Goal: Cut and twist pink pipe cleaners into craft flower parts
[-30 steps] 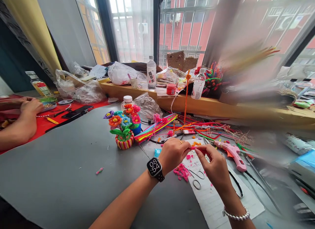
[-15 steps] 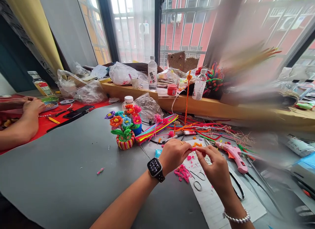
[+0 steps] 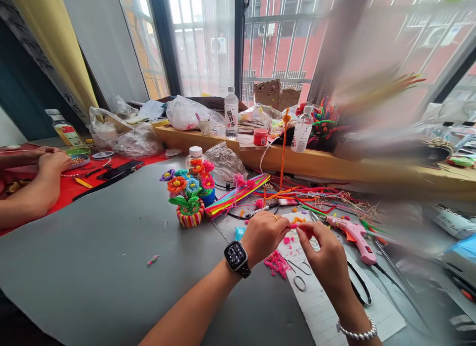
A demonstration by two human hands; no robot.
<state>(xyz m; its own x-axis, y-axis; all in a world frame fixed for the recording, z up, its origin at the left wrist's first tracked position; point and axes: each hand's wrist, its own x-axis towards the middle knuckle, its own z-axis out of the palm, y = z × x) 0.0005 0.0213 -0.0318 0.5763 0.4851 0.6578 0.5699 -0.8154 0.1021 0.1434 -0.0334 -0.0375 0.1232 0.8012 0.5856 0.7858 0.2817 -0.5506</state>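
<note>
A short piece of pink pipe cleaner [image 3: 294, 226] is pinched between both hands, mostly covered by the fingers. My left hand [image 3: 263, 238], wearing a watch [image 3: 235, 255], closes on its left end. On its right end, the thumb and fingers of my right hand [image 3: 324, 251] press together. Beneath the hands lies a heap of fluffy pink bits [image 3: 276, 263], beside a pair of scissors [image 3: 299, 283] with looped handles. White paper [image 3: 327, 311] under my right hand carries more pink bits. Left of my hands stand pots of pipe-cleaner flowers [image 3: 190, 212].
A pink glue gun [image 3: 355, 233] with a cord lies to the right. Bundled coloured stems [image 3: 238, 196] rest behind my hands. Bottles [image 3: 231, 113] line the wooden ledge [image 3: 320, 161]. At the far left, another person's hands [image 3: 54, 160] are over a red cloth. The right side is blurred.
The view has shifted very slightly. Both hands stay together on the pink pipe cleaner, with only a tiny movement of the right fingers.
</note>
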